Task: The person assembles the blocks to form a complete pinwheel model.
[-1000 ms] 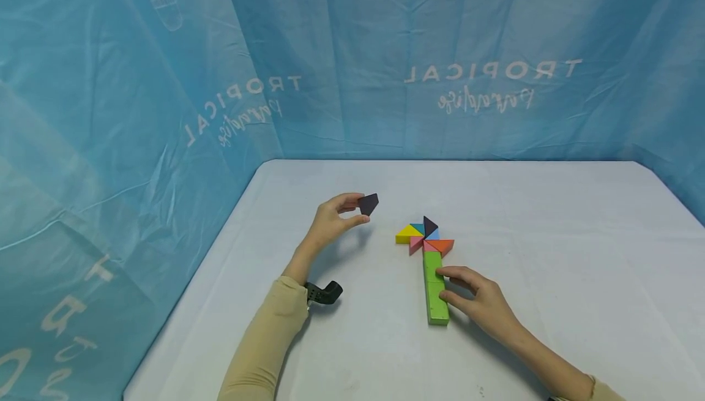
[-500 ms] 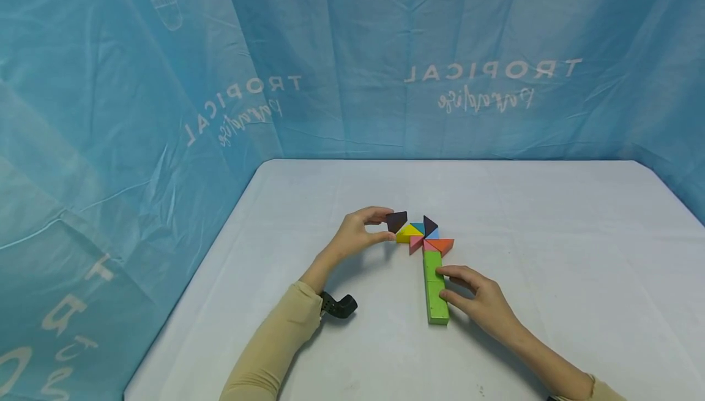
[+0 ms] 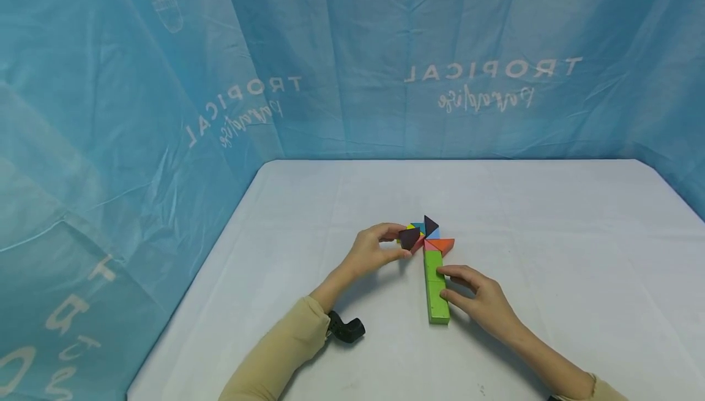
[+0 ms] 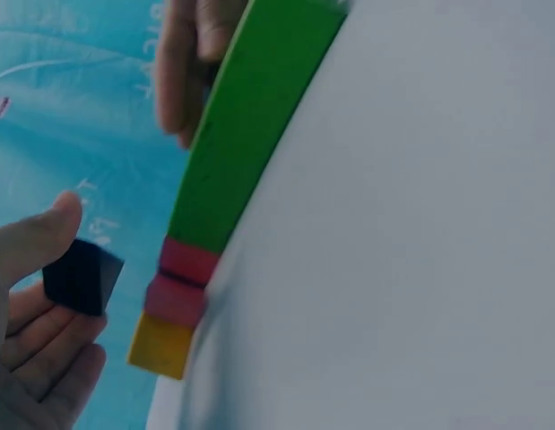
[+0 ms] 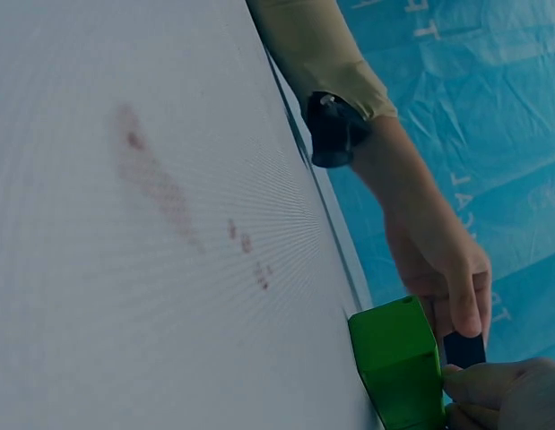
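My left hand pinches a dark wooden block between thumb and fingers, raised over the left part of a pinwheel of triangular blocks. That pinwheel has a black triangle, a teal one, a light blue one and an orange one. A yellow block and pink blocks show in the left wrist view; the held block partly covers them in the head view. Below extends a column of green blocks. The fingertips of my right hand touch its right side.
The blocks stand on a white table. A blue printed curtain closes off the back and left side. A black wrist-worn device sits on the left forearm, close above the tabletop.
My left hand has carried the dark block rightward and toward the person, from left of the pinwheel to over its left part. The right hand and green column have stayed put.
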`<action>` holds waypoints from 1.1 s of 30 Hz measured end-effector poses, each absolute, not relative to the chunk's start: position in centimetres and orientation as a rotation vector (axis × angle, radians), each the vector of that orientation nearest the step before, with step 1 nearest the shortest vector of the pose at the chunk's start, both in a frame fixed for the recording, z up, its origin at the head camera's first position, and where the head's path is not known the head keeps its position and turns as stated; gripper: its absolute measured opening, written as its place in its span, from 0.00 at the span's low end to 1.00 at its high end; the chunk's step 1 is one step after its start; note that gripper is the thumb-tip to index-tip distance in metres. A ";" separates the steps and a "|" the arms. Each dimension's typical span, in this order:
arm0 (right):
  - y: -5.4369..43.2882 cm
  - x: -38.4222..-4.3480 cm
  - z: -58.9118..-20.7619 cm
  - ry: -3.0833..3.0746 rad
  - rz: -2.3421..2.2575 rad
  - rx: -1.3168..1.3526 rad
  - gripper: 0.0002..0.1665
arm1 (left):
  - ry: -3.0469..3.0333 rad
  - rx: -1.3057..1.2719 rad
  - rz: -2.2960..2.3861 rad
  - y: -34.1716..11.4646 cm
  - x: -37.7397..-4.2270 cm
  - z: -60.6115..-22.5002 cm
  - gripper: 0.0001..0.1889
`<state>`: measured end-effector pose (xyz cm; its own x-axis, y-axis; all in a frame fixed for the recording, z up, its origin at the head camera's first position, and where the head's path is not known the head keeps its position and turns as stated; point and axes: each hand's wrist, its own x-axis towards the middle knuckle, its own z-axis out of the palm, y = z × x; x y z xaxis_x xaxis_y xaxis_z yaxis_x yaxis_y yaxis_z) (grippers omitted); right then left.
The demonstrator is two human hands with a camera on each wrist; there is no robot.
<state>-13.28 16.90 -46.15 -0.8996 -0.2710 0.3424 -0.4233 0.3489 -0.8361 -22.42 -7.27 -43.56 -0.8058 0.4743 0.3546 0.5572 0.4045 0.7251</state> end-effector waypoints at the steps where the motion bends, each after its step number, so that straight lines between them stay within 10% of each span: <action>1: 16.9 -13.3 -46.1 -2.463 1.587 0.631 0.24 | -2.542 -0.924 -1.375 -7.1 -22.1 -43.8 0.26; 33: 16.9 -13.2 -46.1 -2.483 1.563 0.627 0.22 | -2.540 -0.719 -1.457 -7.0 -19.1 -46.1 0.29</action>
<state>-13.24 16.87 -46.14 -0.9032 -0.2706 0.3332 -0.4175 0.3730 -0.8286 -19.10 -6.99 -46.06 -0.8788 0.3391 0.3358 0.4611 0.4217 0.7808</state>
